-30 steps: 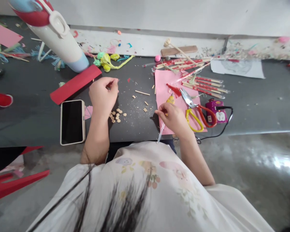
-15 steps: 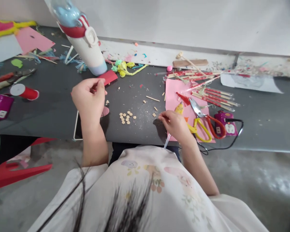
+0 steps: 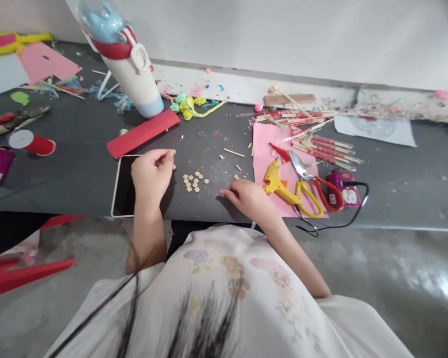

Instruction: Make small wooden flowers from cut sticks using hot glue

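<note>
My left hand (image 3: 153,174) hovers over a dark phone or tablet with a white edge (image 3: 124,189); its fingers are pinched, and whatever they hold, if anything, is hidden. Just beyond it lies a folded strip of red paper (image 3: 144,134). Small wooden flower-shaped pieces (image 3: 194,182) form a loose cluster between my hands. My right hand (image 3: 248,198) is at the right of that cluster, thumb and forefinger pressed together at the tips; I cannot make out anything in them. Short bits of stick (image 3: 237,174) lie just past its fingers.
A yellow glue gun (image 3: 278,184) and scissors (image 3: 309,186) rest on pink paper (image 3: 259,159) at right, near a purple box with a cable (image 3: 342,189). Red-wrapped sticks (image 3: 324,151) lie behind. A bottle (image 3: 134,82) stands at back left; a red thread spool (image 3: 37,143) lies further left.
My left hand has moved down and right, away from the red strip, which now shows fully. My right hand has moved left and slightly nearer me, uncovering the glue gun.
</note>
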A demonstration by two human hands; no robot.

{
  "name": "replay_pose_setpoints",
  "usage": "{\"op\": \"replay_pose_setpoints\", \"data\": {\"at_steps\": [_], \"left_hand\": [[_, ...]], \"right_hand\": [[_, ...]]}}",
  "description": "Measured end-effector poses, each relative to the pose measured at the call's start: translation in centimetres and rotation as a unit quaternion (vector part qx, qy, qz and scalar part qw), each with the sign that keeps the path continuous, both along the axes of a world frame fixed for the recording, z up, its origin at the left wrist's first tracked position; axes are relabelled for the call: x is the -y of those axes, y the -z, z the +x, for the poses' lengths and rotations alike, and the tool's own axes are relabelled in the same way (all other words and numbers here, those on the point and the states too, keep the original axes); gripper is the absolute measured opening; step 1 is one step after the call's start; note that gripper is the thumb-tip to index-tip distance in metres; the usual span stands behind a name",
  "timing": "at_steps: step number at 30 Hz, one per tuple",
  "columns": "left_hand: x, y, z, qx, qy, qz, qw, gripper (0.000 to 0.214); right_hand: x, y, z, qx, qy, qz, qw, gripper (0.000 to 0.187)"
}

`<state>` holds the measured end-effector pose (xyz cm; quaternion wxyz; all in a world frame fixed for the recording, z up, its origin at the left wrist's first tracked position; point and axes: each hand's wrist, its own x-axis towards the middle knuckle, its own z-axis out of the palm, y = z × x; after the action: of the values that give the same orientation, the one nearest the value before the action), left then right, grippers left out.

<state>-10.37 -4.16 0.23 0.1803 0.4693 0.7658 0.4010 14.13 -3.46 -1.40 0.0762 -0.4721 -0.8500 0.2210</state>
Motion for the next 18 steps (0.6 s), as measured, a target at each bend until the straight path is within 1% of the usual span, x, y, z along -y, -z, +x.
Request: {"op": "replay_pose_setpoints", "data": {"at_steps": [2, 3, 5, 6, 7, 9, 10, 12, 13, 15, 18], "left_hand": [[0.1, 0.3, 0.7, -0.008, 0.020, 0.016, 1.000, 0.023], [0.1, 0.4, 1.0, -0.007, 0.029, 0.018, 0.999, 0.022], [0.3, 0.6, 1.6, 0.000, 0.048, 0.007, 0.999, 0.022], [0.4, 0.7, 1.7, 0.005, 0.053, 0.000, 0.999, 0.023], [0.4, 0.9, 1.8, 0.009, 0.057, -0.005, 0.998, 0.023], [0.5, 1.2, 1.8, 0.018, 0.065, -0.013, 0.998, 0.023], [0.6, 1.3, 1.8, 0.021, 0.069, -0.014, 0.997, 0.024], [0.6, 1.5, 1.8, 0.024, 0.078, -0.018, 0.996, 0.025], [0.7, 1.6, 1.8, 0.024, 0.081, -0.021, 0.996, 0.025], [0.8, 1.5, 2.0, 0.021, 0.085, -0.028, 0.996, 0.026], [1.0, 1.3, 2.2, 0.022, 0.090, -0.033, 0.995, 0.028]], "right_hand": [[-0.2, -0.1, 0.3, 0.006, 0.000, 0.003, 1.000, 0.037], [-0.4, -0.2, 0.7, 0.000, 0.003, 0.006, 1.000, 0.033], [-1.1, -0.5, 1.9, -0.018, 0.013, 0.015, 1.000, 0.016], [-1.6, -0.8, 2.6, -0.015, 0.026, 0.027, 0.999, 0.015], [-2.2, -1.0, 3.3, 0.000, 0.036, 0.035, 0.999, 0.018], [-3.5, -1.6, 4.7, 0.045, 0.048, 0.048, 0.997, 0.030], [-4.2, -1.9, 5.4, 0.055, 0.051, 0.051, 0.996, 0.029], [-5.7, -2.2, 6.3, 0.081, 0.067, 0.062, 0.993, 0.017], [-6.5, -2.2, 6.6, 0.093, 0.069, 0.072, 0.991, 0.016], [-8.1, -2.1, 6.9, 0.128, 0.056, 0.082, 0.987, 0.024], [-10.1, -1.6, 6.6, 0.168, -0.019, 0.096, 0.981, 0.030]]}}
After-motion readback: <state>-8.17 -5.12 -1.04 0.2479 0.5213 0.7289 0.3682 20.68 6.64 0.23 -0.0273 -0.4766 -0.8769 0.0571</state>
